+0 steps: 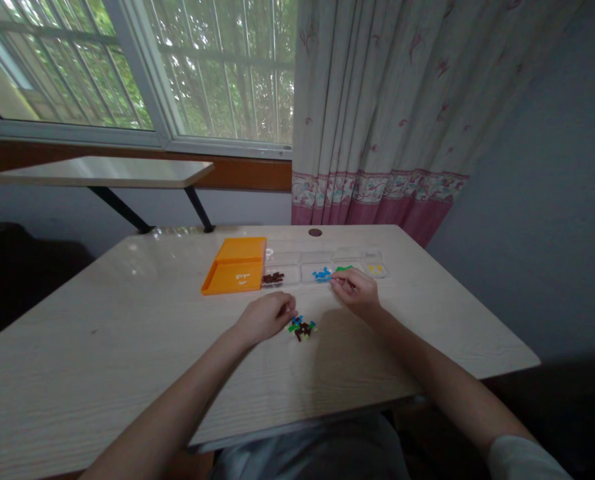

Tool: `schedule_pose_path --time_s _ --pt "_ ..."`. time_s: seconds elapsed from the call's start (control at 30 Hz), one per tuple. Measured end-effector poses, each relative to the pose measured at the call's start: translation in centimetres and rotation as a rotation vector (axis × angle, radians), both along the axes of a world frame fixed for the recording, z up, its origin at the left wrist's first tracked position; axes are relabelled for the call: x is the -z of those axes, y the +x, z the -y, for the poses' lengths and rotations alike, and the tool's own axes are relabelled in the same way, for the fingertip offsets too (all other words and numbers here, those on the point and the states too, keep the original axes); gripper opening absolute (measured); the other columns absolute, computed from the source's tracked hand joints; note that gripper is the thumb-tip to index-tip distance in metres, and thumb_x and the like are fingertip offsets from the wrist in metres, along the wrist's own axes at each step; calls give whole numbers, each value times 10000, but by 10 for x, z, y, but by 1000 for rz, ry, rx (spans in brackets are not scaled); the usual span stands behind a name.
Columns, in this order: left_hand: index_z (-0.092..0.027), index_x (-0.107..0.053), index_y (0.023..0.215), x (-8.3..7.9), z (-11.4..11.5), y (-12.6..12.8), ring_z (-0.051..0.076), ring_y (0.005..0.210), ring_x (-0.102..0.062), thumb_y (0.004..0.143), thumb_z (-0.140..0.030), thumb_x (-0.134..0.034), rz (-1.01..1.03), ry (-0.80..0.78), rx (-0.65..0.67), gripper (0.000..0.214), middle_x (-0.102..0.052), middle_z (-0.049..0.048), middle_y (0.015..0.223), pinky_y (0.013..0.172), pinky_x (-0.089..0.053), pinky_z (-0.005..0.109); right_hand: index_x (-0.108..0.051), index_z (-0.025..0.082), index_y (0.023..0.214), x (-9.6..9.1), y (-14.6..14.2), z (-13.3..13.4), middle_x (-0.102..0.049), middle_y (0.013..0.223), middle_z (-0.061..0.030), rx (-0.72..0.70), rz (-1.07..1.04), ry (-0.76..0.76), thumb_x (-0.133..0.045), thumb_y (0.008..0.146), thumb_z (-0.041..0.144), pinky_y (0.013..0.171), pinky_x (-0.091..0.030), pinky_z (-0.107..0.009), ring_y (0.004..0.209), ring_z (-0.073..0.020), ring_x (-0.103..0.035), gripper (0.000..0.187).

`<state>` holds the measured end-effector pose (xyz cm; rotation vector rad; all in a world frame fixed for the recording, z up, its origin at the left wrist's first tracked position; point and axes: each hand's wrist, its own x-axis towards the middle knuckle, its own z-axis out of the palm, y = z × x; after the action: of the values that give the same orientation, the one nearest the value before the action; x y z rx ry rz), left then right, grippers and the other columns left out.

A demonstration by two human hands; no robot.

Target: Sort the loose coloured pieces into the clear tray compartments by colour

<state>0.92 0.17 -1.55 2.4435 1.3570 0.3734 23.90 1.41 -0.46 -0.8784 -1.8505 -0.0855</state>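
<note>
My left hand (266,316) rests on the table with its fingers curled together. Its fingertips are beside a small cluster of brown, green, blue and pale pieces (304,329); whether they hold one is hidden. Farther right, my right hand (356,291) reaches over the clear compartment tray (297,283), thumb and fingers pinched together. Those fingertips are at the right side of the small blue pieces (321,274), and I cannot make out what is between them. Just behind this hand, green pieces (344,269) show in part.
Left of the tray lies an orange case (240,250) with a few white bits in it. Dark brown pieces (273,279) and yellow pieces (376,269) sit in the tray's end compartments. A raised shelf (107,171) stands at the table's back left; a curtain (372,133) hangs behind.
</note>
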Motion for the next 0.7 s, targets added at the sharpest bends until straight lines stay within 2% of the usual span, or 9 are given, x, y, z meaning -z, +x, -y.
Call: schedule_pose_path --time_s 0.37,0.7 --pt "-184 -557 794 0 -2 -6 160 735 -549 824 -305 -408 -9 36 23 195 -605 46 818 643 -385 237 -648 187 786 2 2 1 -575 577 5 40 -23 -48 -541 779 273 504 -394 -209 446 -77 -428 138" --pt "-190 -552 828 0 -1 -6 164 742 -554 849 -305 -360 -88 68 54 224 -602 48 822 636 -381 237 -638 172 799 1 3 0 -565 571 12 20 -9 -10 -552 773 242 503 -389 -196 446 -74 -424 114"
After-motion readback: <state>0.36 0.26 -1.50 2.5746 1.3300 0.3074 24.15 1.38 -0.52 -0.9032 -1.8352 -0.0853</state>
